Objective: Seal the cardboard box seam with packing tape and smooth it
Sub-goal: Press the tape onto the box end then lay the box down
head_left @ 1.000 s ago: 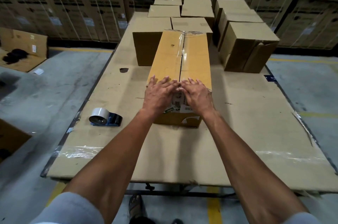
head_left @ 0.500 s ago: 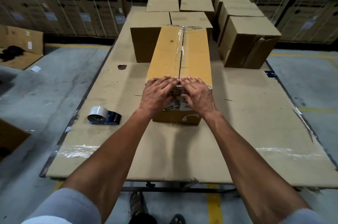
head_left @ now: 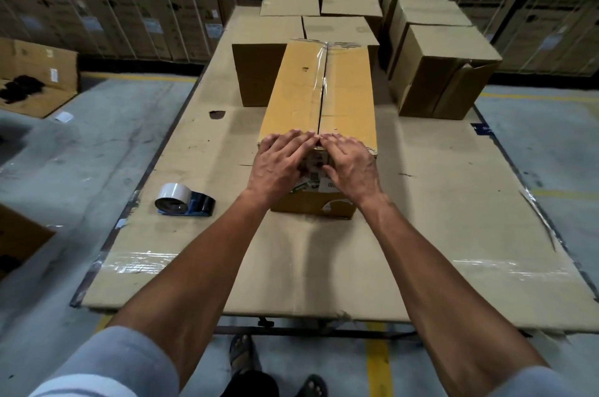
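A long yellow-brown cardboard box (head_left: 301, 95) lies lengthwise on the table, with clear packing tape (head_left: 322, 72) running along its centre seam. My left hand (head_left: 278, 163) and my right hand (head_left: 351, 166) press flat over the box's near top edge, one on each side of the seam, fingertips almost touching. Both palms cover the near end face, where printed labels show between them. Neither hand holds anything. A tape dispenser (head_left: 183, 200) with a white roll lies on the table to the left of the box.
The table (head_left: 437, 202) is covered in cardboard sheets. Several closed brown boxes (head_left: 444, 69) stand behind and to the right of the long box. Stacked cartons line the back wall. An open flat carton (head_left: 35, 82) lies on the floor at left.
Both hands have slid back toward me along the box top, from lying on the top face to wrapping over its near edge. The tape dispenser has not moved.
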